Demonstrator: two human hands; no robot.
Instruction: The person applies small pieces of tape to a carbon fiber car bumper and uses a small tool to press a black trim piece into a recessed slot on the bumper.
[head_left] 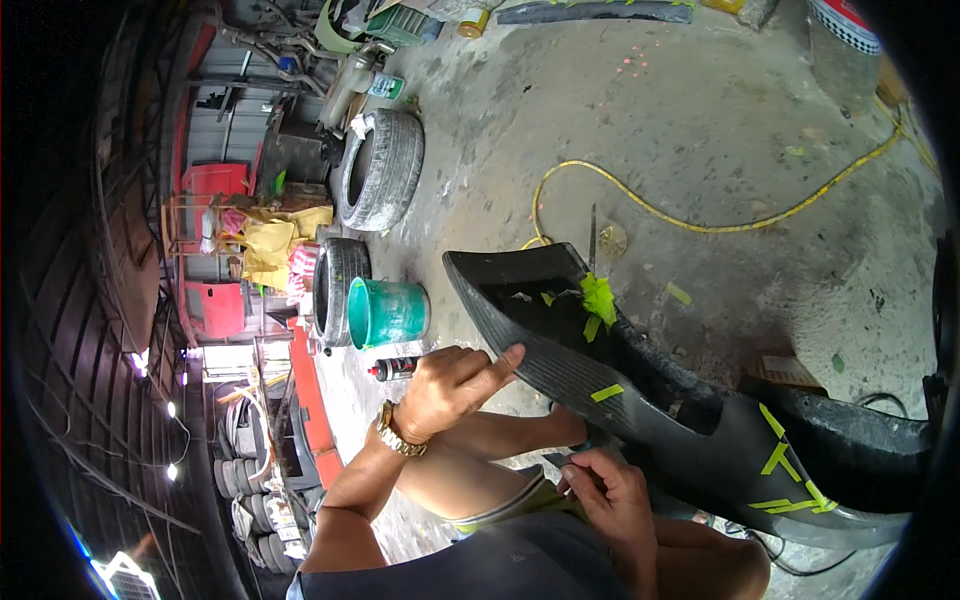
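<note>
Left hand [450, 385] grips black bumper [560, 350]; right hand's [610, 495] fingertips hidden beneath.

**Workshop floor and surroundings**

Grey stained concrete floor [700, 130], daylight on it. Yellow hose [700, 222] snakes across it. Two tyres [382, 170] stand upright at left, green bucket [388, 312] on its side near the lower one, spray can [395, 368] just beside. Red metal shelving [215, 250] with yellow cloth [268, 245] behind. Dark corrugated wall [90, 330] at far left, small lights [172, 410] glowing. Stacked tyres [240, 470] lower left.
</note>
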